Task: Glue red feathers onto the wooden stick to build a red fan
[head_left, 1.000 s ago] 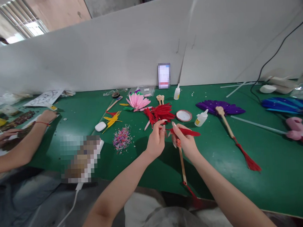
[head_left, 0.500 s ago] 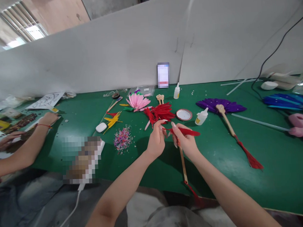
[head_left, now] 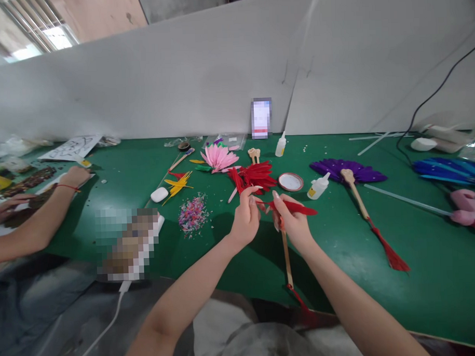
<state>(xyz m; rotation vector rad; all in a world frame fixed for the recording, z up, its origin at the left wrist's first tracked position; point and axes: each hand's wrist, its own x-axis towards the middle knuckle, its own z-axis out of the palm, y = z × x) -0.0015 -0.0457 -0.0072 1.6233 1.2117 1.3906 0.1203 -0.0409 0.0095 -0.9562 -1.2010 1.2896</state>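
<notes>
Between our hands stretches a red feather [head_left: 305,209]: our left hand [head_left: 243,222] pinches its thin end, our right hand [head_left: 294,223] grips it above a wooden handle [head_left: 286,257]. Tugging too hard could, we judge, snap the quill.

The surface [head_left: 436,280] looks smooth and faintly glossy; the near handle [head_left: 286,254] is pale wood, the red feathers [head_left: 259,176] soft and matt, the right bottle [head_left: 319,187] translucent plastic.
</notes>
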